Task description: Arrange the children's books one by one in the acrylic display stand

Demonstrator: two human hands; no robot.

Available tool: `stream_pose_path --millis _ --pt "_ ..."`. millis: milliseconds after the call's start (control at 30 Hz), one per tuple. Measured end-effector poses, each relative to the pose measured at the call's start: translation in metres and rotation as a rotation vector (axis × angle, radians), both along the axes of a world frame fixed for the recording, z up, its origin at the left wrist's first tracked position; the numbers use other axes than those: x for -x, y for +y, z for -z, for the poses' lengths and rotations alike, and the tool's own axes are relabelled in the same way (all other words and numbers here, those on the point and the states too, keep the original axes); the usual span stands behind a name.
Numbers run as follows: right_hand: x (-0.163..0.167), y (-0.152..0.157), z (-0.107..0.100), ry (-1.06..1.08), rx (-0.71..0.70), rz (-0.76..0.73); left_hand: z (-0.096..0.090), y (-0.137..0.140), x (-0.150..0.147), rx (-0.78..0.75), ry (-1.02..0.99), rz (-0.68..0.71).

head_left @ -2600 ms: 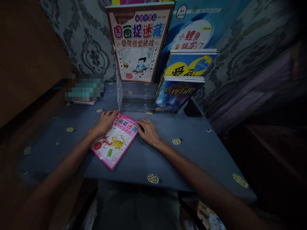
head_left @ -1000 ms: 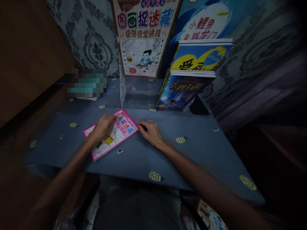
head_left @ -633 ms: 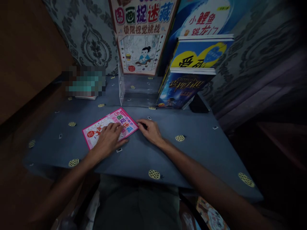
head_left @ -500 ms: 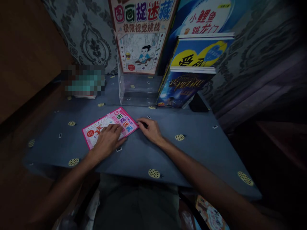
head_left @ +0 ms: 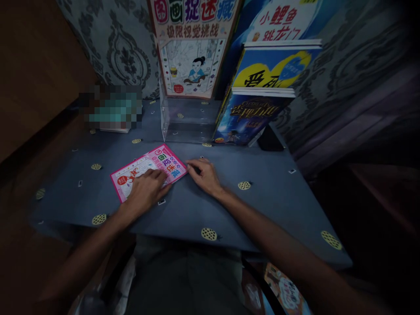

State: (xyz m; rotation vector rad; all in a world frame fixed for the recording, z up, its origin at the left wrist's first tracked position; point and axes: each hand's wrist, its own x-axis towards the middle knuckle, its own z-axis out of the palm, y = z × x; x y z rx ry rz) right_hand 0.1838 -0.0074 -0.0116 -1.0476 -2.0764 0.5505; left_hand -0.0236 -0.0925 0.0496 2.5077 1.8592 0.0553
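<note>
The pink book [head_left: 144,164] is seen flat on the table [head_left: 262,214], long axis slanted from near left to far right, its cover overlaid by the left hand [head_left: 146,188], fingers loosely extended, its right corner met by the right hand [head_left: 204,175], whose grip cannot be determined.

The light was dim and cool, its source impossible to tell. It reached the middle of the tabletop [head_left: 183,214] best, while the far right sank into near black. The booklet [head_left: 141,168] was legible, its colours subdued; faint glints edged the clear stand [head_left: 163,118]. A small dark shadow filled the hollow of the right hand [head_left: 205,177]. Coarse pixels masked the books [head_left: 113,111] at the left. Toward the borders, wide-angle distortion stretched shapes and detail softened.
</note>
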Motion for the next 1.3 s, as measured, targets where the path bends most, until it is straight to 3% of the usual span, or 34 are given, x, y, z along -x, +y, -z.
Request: stream_pose_path --millis 167,367,500,600,800,967,1133,1300 --pt "0.000 -0.002 0.000 -0.141 -0.165 -0.068 0.014 -0.003 0.004 -0.058 -0.011 0.013" --pt "0.000 -0.006 0.000 -0.218 -0.326 -0.113 0.028 0.003 0.058 -0.009 -0.353 0.209" --pt "0.007 -0.016 0.000 -0.264 -0.406 -0.196 0.037 0.004 0.092 -0.043 -0.411 0.141" --pt "0.019 -0.030 0.000 -0.267 -0.432 -0.331 0.043 0.004 0.100 -0.081 -0.452 0.088" --pt "0.056 -0.070 -0.008 -0.252 -0.403 -0.653 0.047 0.003 0.096 -0.129 -0.488 0.058" --pt "0.087 -0.094 -0.014 -0.379 -0.363 -0.862 0.047 0.002 0.094 -0.141 -0.511 0.046" --pt "0.091 -0.098 -0.015 -0.392 -0.312 -0.904 0.047 0.003 0.098 -0.110 -0.498 0.049" --pt "0.067 -0.089 -0.013 -0.276 -0.246 -0.883 0.043 0.021 0.101 -0.117 -0.405 -0.074"
